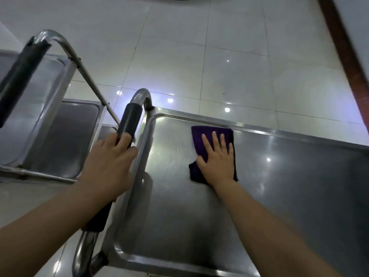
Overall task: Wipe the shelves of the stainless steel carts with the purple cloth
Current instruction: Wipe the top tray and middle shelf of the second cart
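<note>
Folded dark purple cloth (pixel 201 140) lies flat on the cart's top shelf (pixel 279 186) under the spread right hand (pixel 216 158); left hand (pixel 108 162) grips the cart handle (pixel 129 121).

The right hand (pixel 217 156) covers the middle of the purple cloth (pixel 201 136). The left hand (pixel 108 156) hides part of the black handle grip (pixel 129 120). The top shelf (pixel 279 186) is cut off at the right and near edges. The second cart (pixel 50 116) is cut off at the left edge; its lower shelves are partly hidden.
</note>
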A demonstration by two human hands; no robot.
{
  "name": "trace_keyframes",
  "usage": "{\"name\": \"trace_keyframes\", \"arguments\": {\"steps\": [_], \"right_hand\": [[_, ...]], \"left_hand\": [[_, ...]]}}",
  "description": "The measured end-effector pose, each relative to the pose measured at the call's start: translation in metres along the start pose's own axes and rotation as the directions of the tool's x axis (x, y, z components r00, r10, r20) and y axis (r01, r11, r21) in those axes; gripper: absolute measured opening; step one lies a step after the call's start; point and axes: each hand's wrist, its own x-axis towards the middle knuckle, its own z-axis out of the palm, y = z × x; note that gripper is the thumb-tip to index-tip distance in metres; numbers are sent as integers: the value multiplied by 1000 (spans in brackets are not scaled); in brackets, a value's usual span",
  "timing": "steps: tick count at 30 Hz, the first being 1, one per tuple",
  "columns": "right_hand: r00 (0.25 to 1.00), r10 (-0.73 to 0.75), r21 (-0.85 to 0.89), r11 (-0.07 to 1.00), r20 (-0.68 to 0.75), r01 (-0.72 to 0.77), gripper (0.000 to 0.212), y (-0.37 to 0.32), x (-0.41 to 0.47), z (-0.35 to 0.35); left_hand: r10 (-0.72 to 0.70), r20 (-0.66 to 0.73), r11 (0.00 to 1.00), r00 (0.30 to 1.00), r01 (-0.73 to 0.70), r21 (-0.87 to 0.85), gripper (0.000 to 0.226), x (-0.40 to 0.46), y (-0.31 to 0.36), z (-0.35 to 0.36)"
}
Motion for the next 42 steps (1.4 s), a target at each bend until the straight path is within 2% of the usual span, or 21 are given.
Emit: {"name": "trace_keyframes", "arguments": {"steps": [3,7,11,13,18,22,25,32,38,42], "right_hand": [[980,197,6,980,-27,-197,70,60,-10,-13],[892,452,13,892,-33,-452,68,117,-14,-31],[805,594,43,804,4,-593,67,104,10,-33],[793,609,46,792,11,-609,68,80,27,-30],[938,345,-7,938,-14,-345,71,-9,70,-12],[1000,23,-61,998,-2,-23,71,-84,109,-1],[985,-172,-77,982,20,173,70,-119,139,0],[966,-257,-105,961,12,257,73,-127,144,7],[901,-433,-110,895,11,432,73,-131,79,20],[877,-480,-80,873,36,481,71,-141,18,34]], "left_hand": [[-9,33,999,999,8,42,37,11,4,-2],[-58,-1,998,998,58,9,36,16,8,3],[-107,-42,994,993,106,-36,35,24,6,6],[-130,-54,991,990,127,-48,31,27,5,7],[-167,-122,981,978,153,-121,22,32,3,8],[-195,-107,970,975,175,-168,19,33,2,6],[-210,-106,965,972,189,-183,18,32,-2,8],[-219,-162,962,962,185,-199,17,28,-11,16],[-211,-197,961,957,167,-220,14,17,-13,19],[-203,-201,965,958,161,-206,13,14,-13,18]]}}
